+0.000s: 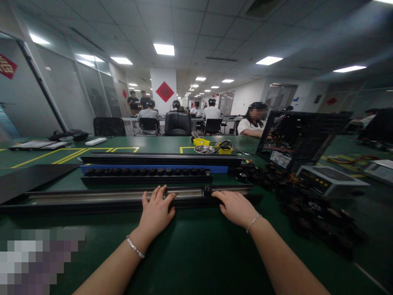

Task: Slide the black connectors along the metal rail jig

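Observation:
A long black channel (101, 203) with a metallic inner strip lies across the table before me. My left hand (156, 211) rests on its near edge with fingers spread, holding nothing. In the channel sits a small round black part (207, 190). The stretched fingertips of my right hand (238, 207) are at the right side of that part, touching or almost touching it; the hand is not wrapped round it. Behind lies a second black channel (147, 179), with several similar black parts (160, 171) in a row along a blue strip (219, 169).
Loose black parts (316, 209) are heaped at the right, beside a power supply unit (333, 180) and an open computer case (294, 139). Farther back stand a yellow bin (201, 141) and a metal dish (204, 149). A dark panel (33, 178) lies left. A co-worker (253, 121) sits across the table.

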Tool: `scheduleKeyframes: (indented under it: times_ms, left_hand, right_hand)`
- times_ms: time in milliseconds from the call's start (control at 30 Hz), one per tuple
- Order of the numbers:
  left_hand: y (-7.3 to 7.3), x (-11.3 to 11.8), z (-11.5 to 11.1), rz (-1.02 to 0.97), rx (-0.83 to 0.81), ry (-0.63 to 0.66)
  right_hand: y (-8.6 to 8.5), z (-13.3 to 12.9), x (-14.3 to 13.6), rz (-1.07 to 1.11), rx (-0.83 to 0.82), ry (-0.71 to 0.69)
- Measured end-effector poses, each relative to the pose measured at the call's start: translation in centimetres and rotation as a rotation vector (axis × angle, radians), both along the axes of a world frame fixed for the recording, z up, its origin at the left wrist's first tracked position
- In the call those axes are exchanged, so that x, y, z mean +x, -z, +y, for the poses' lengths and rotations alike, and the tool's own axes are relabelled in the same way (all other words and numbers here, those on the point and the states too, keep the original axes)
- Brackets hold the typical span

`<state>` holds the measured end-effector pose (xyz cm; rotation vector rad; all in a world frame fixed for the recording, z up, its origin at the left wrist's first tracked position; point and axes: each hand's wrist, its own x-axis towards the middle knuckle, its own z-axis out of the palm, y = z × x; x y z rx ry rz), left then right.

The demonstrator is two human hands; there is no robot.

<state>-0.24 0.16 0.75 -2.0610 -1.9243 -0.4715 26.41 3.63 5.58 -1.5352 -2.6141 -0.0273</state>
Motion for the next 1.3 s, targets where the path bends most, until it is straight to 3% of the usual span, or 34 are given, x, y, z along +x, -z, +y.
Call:
scheduleKeyframes:
  times_ms: [300, 467, 567, 667, 867, 1300]
  left_hand:
    - [0.1, -0.1, 0.0, -0.007, 0.006, 0.009]
    - [0.1, -0.1, 0.1, -0.013, 0.009, 0.006]
    - [0.1, 0.0, 0.1, -0.025, 0.005, -0.002]
    - [0.1, 0.1, 0.2, -0.034, 0.007, -0.005]
    - [-0.1, 0.2, 0.1, -0.046, 0.003, -0.011]
    - [0.0, 0.1, 0.1, -0.062, -0.002, 0.002]
  right_hand:
    - [-0.1, 0.2, 0.9, 0.041, -0.022, 0.037]
    - [1.1, 0.9, 0.5, 0.247, 0.094, -0.002]
    - [2.3, 1.6, -0.8, 0.415, 0.226, 0.111]
    - [3.2, 2.1, -2.6, 0.505, 0.244, 0.219]
    - [3.4, 2.3, -4.6, 0.502, 0.175, 0.308]
    - [2.9, 2.4, -3.3, 0.503, 0.170, 0.375]
